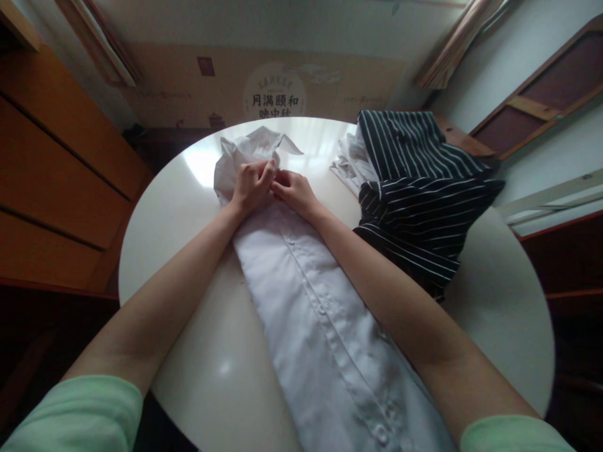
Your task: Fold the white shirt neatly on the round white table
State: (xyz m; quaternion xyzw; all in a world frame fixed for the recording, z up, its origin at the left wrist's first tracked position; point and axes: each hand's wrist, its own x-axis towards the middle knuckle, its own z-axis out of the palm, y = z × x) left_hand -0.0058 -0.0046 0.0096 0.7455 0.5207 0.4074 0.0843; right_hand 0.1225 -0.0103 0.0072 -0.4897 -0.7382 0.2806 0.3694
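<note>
Your left hand [249, 185] and right hand [294, 191] | fingers pinching the white shirt [311, 301] collar at 12 o'clock, likely to button it | shirt flat along worktop [188, 207] | striped cloth [414, 188] at 2 o'clock

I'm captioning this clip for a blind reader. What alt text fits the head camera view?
Both hands, left hand and right hand, pinch the collar end of a white button-up shirt laid lengthwise on a round white table. A navy striped garment lies heaped to the right.
</note>
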